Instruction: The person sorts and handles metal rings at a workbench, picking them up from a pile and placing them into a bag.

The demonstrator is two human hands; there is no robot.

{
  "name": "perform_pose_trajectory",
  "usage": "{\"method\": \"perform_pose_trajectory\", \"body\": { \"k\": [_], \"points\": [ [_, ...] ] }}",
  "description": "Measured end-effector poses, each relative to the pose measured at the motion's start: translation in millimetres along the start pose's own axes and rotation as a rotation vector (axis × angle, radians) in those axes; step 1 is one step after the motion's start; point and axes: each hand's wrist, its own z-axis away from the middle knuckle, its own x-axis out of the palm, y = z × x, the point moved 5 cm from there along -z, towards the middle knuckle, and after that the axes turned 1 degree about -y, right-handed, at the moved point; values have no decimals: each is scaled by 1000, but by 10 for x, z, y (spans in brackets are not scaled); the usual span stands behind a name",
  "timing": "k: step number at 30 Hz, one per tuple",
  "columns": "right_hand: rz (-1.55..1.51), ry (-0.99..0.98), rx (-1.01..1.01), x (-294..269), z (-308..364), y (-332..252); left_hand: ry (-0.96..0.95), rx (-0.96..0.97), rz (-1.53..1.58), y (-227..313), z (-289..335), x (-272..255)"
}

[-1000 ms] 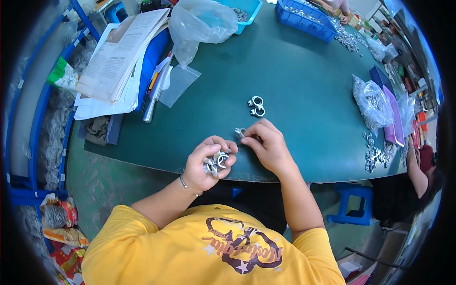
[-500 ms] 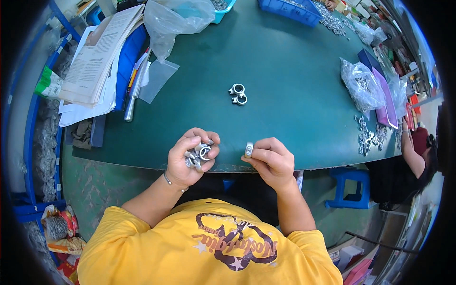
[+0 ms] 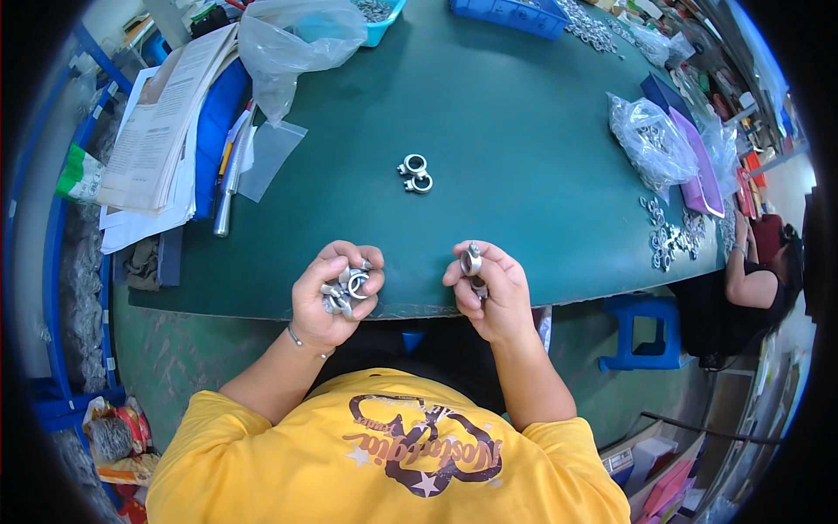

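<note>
My left hand [image 3: 336, 293] is closed around several small silver metal ring clamps [image 3: 356, 282], bunched in the palm and partly hidden by the fingers. Level with it, over the table's near edge, my right hand [image 3: 491, 288] grips a similar silver ring clamp [image 3: 471, 260] between thumb and fingers. Below that ring, more metal [image 3: 479, 286] shows in the right hand; whether it is a separate piece I cannot tell. Farther out, ahead of both hands, two ring clamps [image 3: 416, 166] lie side by side on the green table [image 3: 515, 157].
Papers [image 3: 161, 122], a blue tray and pens lie at the left. A clear plastic bag [image 3: 301, 44] and blue bins [image 3: 515, 17] stand at the back. Loose rings [image 3: 668, 240], a bagged batch [image 3: 650, 144] and a purple tray [image 3: 701, 166] sit at the right, near another person [image 3: 751, 288].
My right hand has turned and curled, bringing its ring clamp upright against the fingers. The left hand keeps its bunch. The whole view has shifted slightly.
</note>
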Motion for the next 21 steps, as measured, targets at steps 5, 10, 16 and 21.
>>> {"method": "perform_pose_trajectory", "body": {
  "k": [5, 10, 16, 21],
  "points": [
    [-57, -52, 31, -11, 21, 1, -19, 2, -8, -1, -5, 2],
    [-159, -100, 30, 12, -5, -15, -4, 10, -1, 2, 5, -1],
    [578, 48, -73, 31, -364, -278, -15, 9, 28, 0, 2, -5],
    [1493, 57, -649, 388, -902, -388, -10, 13, 38, 4, 8, 0]
  ]
}}
